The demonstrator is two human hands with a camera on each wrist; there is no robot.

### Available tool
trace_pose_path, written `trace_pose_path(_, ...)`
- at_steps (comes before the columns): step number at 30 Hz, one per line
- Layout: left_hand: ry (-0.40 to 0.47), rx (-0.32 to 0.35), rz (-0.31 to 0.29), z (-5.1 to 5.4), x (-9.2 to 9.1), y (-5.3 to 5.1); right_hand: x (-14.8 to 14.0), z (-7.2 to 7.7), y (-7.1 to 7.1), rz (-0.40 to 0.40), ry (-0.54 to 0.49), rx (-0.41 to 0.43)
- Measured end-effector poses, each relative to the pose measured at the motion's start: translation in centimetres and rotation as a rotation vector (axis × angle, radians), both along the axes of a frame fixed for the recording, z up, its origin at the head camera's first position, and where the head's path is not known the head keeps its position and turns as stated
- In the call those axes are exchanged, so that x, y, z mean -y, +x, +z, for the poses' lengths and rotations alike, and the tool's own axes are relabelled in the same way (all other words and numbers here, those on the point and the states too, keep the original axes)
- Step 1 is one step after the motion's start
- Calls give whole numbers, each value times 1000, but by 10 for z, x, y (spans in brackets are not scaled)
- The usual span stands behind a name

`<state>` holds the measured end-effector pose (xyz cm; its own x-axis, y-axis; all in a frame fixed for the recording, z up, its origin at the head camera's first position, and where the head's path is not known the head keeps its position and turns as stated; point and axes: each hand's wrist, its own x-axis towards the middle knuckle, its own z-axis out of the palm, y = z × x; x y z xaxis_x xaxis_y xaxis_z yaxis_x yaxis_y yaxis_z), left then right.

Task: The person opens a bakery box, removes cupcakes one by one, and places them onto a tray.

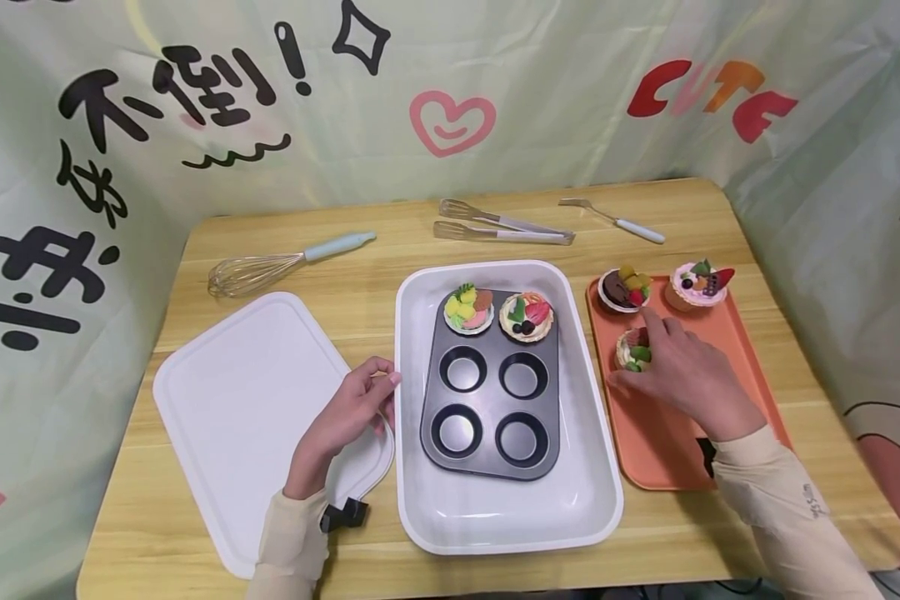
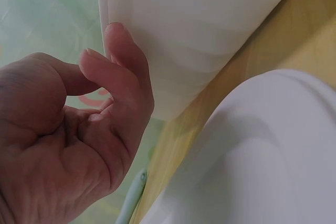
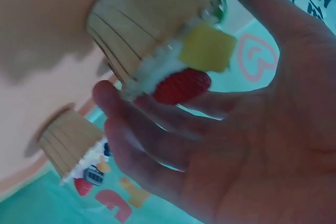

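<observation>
Wooden worktop (image 1: 390, 575) lies open along its front edge; by the orange tray's (image 1: 656, 467) left edge, the right hand (image 1: 686, 371) spreads wide around a cupcake (image 1: 636, 357); the left hand (image 1: 348, 412) pinches the white tub's (image 1: 510, 525) rim.

Fruit-topped cupcake (image 1: 633, 352), upright, on orange tray (image 1: 654, 454)

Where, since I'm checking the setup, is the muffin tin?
In the head view, the muffin tin sits inside the white tub, near the picture's middle and left of the orange tray.
</observation>
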<state>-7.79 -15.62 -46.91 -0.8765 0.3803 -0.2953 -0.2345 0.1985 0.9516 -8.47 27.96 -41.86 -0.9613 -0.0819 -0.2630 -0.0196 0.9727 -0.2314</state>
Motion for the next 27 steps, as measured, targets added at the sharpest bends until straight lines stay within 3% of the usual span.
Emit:
trace_pose_path(3,-3,-4,-2,0,0,-1,1,9,-1,-1,0,14)
trace_pose_path(12,-5,-7,-1,-1,0,-1,26,47,-8,69,-46,-165)
trace_pose_path(17,-2,-7,-2,0,1,0,49,65,-17,90,-43,-171)
trace_pose_path(27,-19,-24,-3,-1,0,1,80,74,-32,155,-59,-225)
